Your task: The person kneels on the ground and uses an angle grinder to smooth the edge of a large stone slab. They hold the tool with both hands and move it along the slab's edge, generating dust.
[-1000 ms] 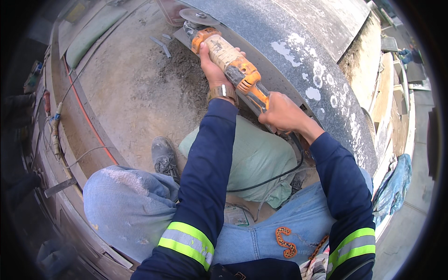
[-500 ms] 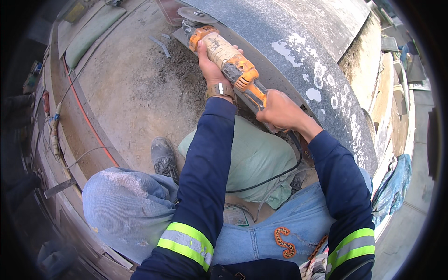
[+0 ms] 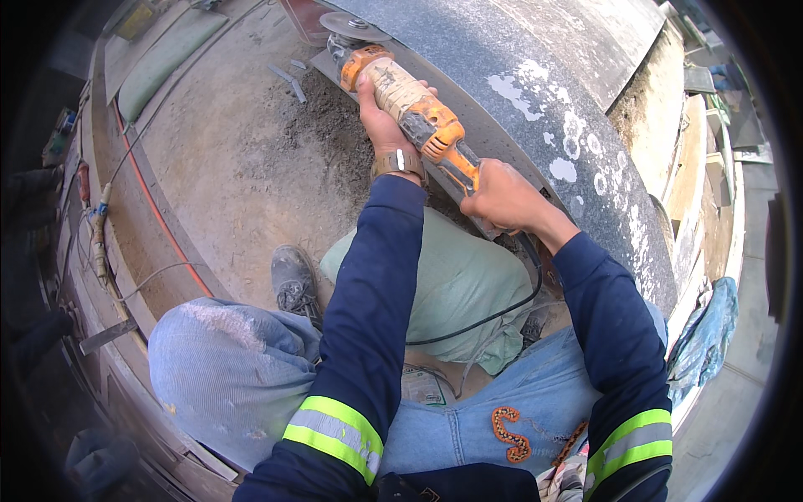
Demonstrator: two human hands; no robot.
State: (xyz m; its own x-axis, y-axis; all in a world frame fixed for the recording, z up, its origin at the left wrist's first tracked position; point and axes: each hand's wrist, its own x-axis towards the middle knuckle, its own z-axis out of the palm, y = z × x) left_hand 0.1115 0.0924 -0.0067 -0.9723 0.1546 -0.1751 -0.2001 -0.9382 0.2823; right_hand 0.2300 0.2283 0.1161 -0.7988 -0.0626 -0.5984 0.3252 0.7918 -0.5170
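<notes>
An orange angle grinder (image 3: 431, 125) with beige tape wound round its body lies slantwise in both my hands. My left hand (image 3: 383, 124) cups the taped body from below, its thumb along the near side. Round the rear handle, my right hand (image 3: 506, 199) is closed. At the far end, the thin grinding disc (image 3: 355, 26) sits beside the curved edge of a large grey slab (image 3: 493, 92) with white patches; I cannot tell whether they touch. From the handle a black cord (image 3: 493, 321) loops down toward my legs.
Under the grinder lies a pale green sack (image 3: 443, 284) between my legs. My shoe (image 3: 294, 283) rests on dusty ground. An orange cable (image 3: 155, 209) and a plug connector (image 3: 100, 222) run along boards at left. Blue plastic sheeting (image 3: 707, 335) lies at right.
My left wrist has shifted very slightly to the right. The grinder and both grips stay almost as they were.
</notes>
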